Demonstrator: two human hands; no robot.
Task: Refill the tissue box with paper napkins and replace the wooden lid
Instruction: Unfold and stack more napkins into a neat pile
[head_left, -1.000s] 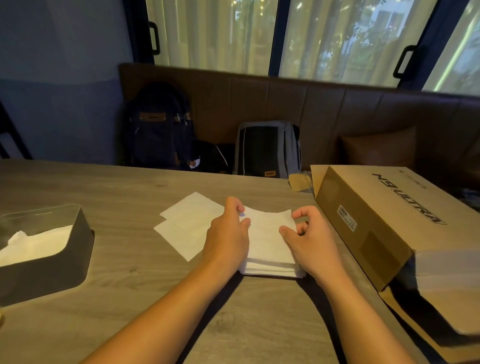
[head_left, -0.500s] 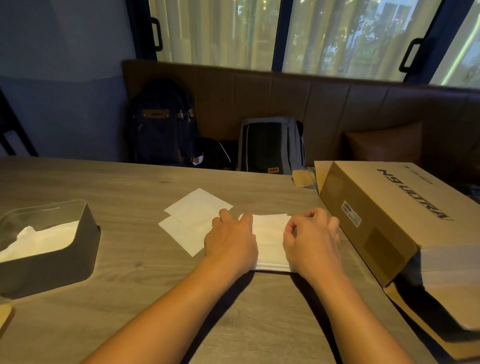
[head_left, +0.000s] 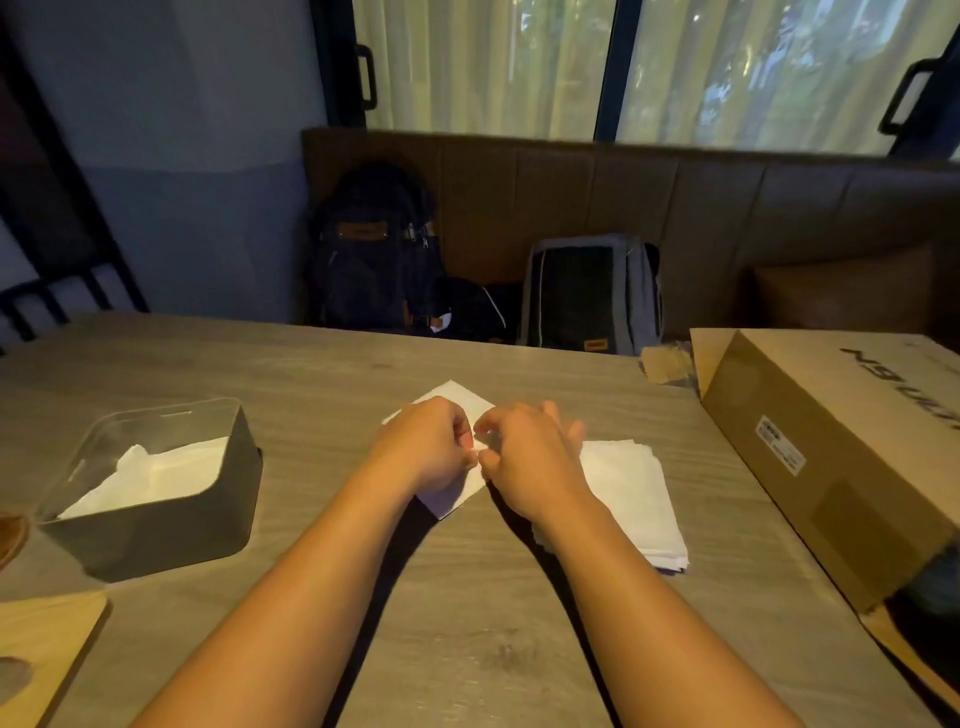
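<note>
A dark grey tissue box (head_left: 171, 525) stands open on the left of the table, with white napkins (head_left: 156, 475) lying inside. Its wooden lid (head_left: 41, 649) lies flat at the near left corner. A stack of white napkins (head_left: 634, 499) rests right of centre. Loose flat napkins (head_left: 457, 397) lie in the middle of the table. My left hand (head_left: 426, 441) and my right hand (head_left: 524, 457) meet over these loose napkins, fingertips pinching their paper edge between them. My hands hide most of the loose napkins.
A long cardboard box (head_left: 831, 447) lies along the table's right side. Two backpacks (head_left: 374, 249) (head_left: 592, 291) sit on the brown bench behind the table. A brown rounded object (head_left: 10, 535) shows at the left edge.
Both hands left the napkin stack and moved left onto the loose napkins, closing together on the paper. The view shifted, and the wooden lid came into sight.
</note>
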